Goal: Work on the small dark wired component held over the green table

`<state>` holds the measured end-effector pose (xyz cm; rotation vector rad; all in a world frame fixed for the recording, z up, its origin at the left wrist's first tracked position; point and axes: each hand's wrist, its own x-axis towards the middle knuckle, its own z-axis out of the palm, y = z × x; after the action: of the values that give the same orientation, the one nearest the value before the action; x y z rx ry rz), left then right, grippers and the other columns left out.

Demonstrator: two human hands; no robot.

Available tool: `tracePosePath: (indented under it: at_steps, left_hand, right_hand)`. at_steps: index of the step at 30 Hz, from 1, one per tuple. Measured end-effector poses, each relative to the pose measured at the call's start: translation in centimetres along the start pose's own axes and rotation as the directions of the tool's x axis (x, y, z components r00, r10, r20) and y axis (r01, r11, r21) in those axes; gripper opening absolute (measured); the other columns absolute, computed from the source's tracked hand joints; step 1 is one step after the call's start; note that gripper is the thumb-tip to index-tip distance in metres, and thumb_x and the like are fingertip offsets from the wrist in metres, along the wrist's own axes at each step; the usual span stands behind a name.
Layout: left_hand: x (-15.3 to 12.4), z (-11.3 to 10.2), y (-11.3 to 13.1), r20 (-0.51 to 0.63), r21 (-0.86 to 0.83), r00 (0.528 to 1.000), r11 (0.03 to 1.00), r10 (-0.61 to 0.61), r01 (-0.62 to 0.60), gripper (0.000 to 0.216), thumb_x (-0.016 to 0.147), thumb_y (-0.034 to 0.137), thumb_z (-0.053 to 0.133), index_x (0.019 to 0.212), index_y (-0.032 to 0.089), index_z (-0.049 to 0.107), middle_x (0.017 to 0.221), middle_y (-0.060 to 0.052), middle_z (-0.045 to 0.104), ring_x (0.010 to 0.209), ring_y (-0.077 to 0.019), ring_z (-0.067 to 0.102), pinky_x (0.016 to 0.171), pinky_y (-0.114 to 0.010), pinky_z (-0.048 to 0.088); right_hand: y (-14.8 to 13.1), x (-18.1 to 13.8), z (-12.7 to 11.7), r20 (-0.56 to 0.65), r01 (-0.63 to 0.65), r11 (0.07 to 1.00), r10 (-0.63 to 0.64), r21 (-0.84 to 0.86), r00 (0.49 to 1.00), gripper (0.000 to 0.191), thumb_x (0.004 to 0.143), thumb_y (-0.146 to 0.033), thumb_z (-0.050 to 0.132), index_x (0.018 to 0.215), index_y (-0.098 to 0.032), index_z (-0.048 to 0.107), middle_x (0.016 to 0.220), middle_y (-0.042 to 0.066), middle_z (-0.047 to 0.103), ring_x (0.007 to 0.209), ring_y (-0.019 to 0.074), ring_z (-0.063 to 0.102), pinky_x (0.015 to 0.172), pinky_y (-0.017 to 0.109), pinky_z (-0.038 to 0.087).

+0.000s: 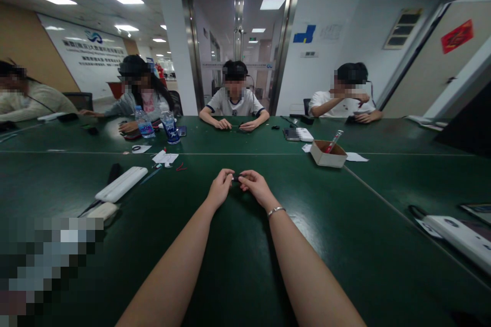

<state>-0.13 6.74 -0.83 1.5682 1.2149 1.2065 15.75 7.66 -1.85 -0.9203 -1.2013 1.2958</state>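
table, dark green, fills the lower view and runs out past both side edges; pale seams cross it. double glass door behind, panes reflecting ceiling lights. four people sit along the far side; the one at far left is cut by the edge. black slab at the right edge, also cut off, cannot tell what it is. lower-left corner blocked out in coarse squares, contents unreadable.

white power strip at right, far end out of frame. long white bar at left, a black cable by its near end. cardboard box beyond the right hand, a clear tube with something red leaning in it.

left hand and right hand meet mid-table, well apart from box and bar. fingers of each nearly closed, tips pinched on one small dark thing between them. the fingertips cover its ends; shape hard to make out, whether it touches the table cannot be told.

two bottles stand farther off, left. scraps of paper nearer. silver bracelet, right wrist. red wire, tiny, blurred.
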Motion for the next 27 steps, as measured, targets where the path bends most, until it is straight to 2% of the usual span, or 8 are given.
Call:
tracePosePath:
  at_steps: [3, 6, 10, 14, 18, 22, 25, 27]
  left_hand:
    - [0.04, -0.03, -0.10, -0.011, 0.005, 1.000, 1.000, -0.001, 0.001, 0.027, 0.084, 0.035, 0.052, 0.105, 0.020, 0.058, 0.082, -0.002, 0.058, 0.069, -0.0129, 0.055, 0.055, -0.021, 0.041]
    - [0.14, -0.05, -0.30, 0.010, -0.001, 1.000, 1.000, -0.022, 0.022, 0.028, 0.088, 0.036, 0.043, 0.105, 0.020, 0.058, 0.072, 0.000, 0.054, 0.061, -0.0118, 0.051, 0.053, -0.021, 0.040]
    - [0.25, -0.10, -0.55, 0.004, 0.013, 1.000, 1.000, -0.009, 0.009, 0.027, 0.084, 0.030, 0.049, 0.108, 0.021, 0.057, 0.082, -0.001, 0.055, 0.064, -0.0107, 0.051, 0.053, -0.020, 0.040]
    - [0.27, -0.09, -0.79, 0.014, 0.008, 1.000, 1.000, -0.022, 0.022, 0.029, 0.088, 0.035, 0.043, 0.109, 0.020, 0.057, 0.073, 0.001, 0.052, 0.060, -0.0106, 0.049, 0.052, -0.020, 0.039]
    - [0.21, -0.04, -0.72, -0.004, 0.022, 1.000, 1.000, 0.006, -0.006, 0.028, 0.086, 0.033, 0.047, 0.110, 0.021, 0.058, 0.083, -0.002, 0.057, 0.065, -0.0110, 0.052, 0.053, -0.020, 0.040]
    - [0.15, 0.02, -0.50, 0.002, 0.035, 1.000, 0.999, -0.001, 0.001, 0.029, 0.089, 0.036, 0.043, 0.106, 0.020, 0.059, 0.071, 0.001, 0.053, 0.060, -0.0106, 0.049, 0.052, -0.020, 0.038]
    - [0.18, 0.05, -0.59, -0.013, 0.031, 1.000, 0.999, 0.005, -0.004, 0.026, 0.087, 0.034, 0.047, 0.106, 0.020, 0.059, 0.074, 0.000, 0.054, 0.060, -0.0102, 0.049, 0.053, -0.020, 0.038]
    - [0.21, 0.05, -0.73, -0.010, 0.013, 1.000, 1.000, -0.017, 0.017, 0.029, 0.089, 0.037, 0.043, 0.106, 0.021, 0.059, 0.073, 0.001, 0.053, 0.059, -0.0103, 0.049, 0.052, -0.020, 0.038]
  right_hand:
    - [-0.04, -0.03, -0.01, -0.003, -0.004, 1.000, 0.004, -0.001, 1.000, 0.042, 0.060, -0.038, 0.081, 0.090, -0.016, 0.061, 0.060, -0.003, 0.061, 0.054, 0.0111, 0.060, 0.050, 0.022, 0.047]
    - [-0.25, -0.15, 0.06, 0.011, -0.005, 1.000, 0.005, -0.007, 1.000, 0.043, 0.060, -0.039, 0.081, 0.089, -0.016, 0.061, 0.060, -0.003, 0.061, 0.054, 0.0109, 0.060, 0.051, 0.022, 0.047]
    - [-0.49, -0.29, 0.14, -0.001, -0.007, 1.000, 0.007, -0.006, 1.000, 0.043, 0.059, -0.039, 0.082, 0.089, -0.016, 0.061, 0.059, -0.003, 0.060, 0.054, 0.0109, 0.059, 0.050, 0.022, 0.047]
    - [-0.46, -0.27, 0.15, 0.004, -0.006, 1.000, 0.006, -0.011, 1.000, 0.041, 0.060, -0.038, 0.081, 0.089, -0.016, 0.062, 0.061, -0.003, 0.061, 0.054, 0.0108, 0.059, 0.050, 0.022, 0.047]
    - [-0.39, -0.21, 0.14, 0.000, -0.002, 1.000, 0.002, -0.007, 1.000, 0.041, 0.060, -0.038, 0.081, 0.089, -0.017, 0.061, 0.061, -0.003, 0.061, 0.054, 0.0112, 0.060, 0.050, 0.023, 0.047]
    - [-0.46, -0.22, 0.15, -0.002, -0.015, 1.000, 0.015, -0.018, 1.000, 0.041, 0.060, -0.038, 0.081, 0.089, -0.016, 0.061, 0.061, -0.002, 0.062, 0.054, 0.0111, 0.059, 0.051, 0.023, 0.047]
    - [-0.55, -0.26, 0.17, -0.005, -0.018, 1.000, 0.017, -0.015, 1.000, 0.042, 0.060, -0.038, 0.081, 0.089, -0.016, 0.061, 0.060, -0.003, 0.062, 0.054, 0.0111, 0.059, 0.051, 0.023, 0.047]
    - [-0.58, -0.28, 0.18, -0.002, -0.018, 1.000, 0.018, -0.016, 1.000, 0.042, 0.060, -0.038, 0.081, 0.089, -0.016, 0.061, 0.060, -0.002, 0.062, 0.054, 0.0112, 0.060, 0.051, 0.023, 0.047]
